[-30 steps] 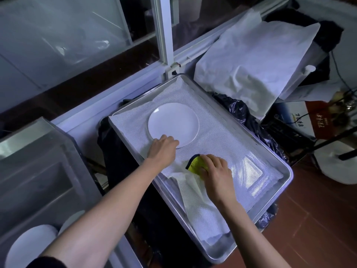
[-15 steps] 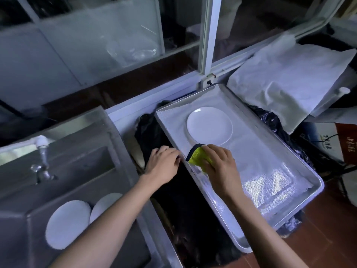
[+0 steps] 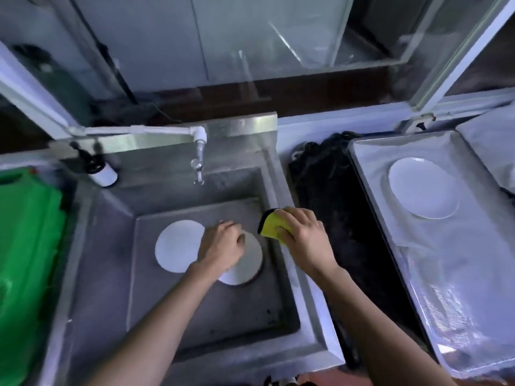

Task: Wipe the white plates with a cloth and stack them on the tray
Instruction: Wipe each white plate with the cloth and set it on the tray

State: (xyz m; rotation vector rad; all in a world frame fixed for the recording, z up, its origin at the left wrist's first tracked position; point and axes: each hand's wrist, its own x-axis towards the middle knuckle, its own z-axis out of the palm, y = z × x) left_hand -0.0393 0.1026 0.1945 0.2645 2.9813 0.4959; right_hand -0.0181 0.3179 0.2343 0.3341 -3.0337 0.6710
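Two white plates lie in the steel sink (image 3: 156, 296): the left plate (image 3: 178, 246) is fully in view, while my left hand (image 3: 223, 243) partly covers the right plate (image 3: 248, 266). That hand hovers over the right plate's far edge with its fingers loosely curled, and no grip shows. My right hand (image 3: 303, 240) grips a yellow cloth with a dark edge (image 3: 271, 225) over the sink's right rim. A third white plate (image 3: 423, 188) lies on the cloth-lined metal tray (image 3: 451, 288) at the right.
A tap (image 3: 199, 162) hangs over the back of the sink, with a small dark bottle (image 3: 101, 174) to its left. A green container (image 3: 28, 232) stands at the far left. Black plastic (image 3: 334, 218) fills the gap between sink and tray.
The view has swung left from the tray to the sink. Both hands have moved left: the left hand from the tray's edge to above the sink plates, the right with the cloth to the sink rim.
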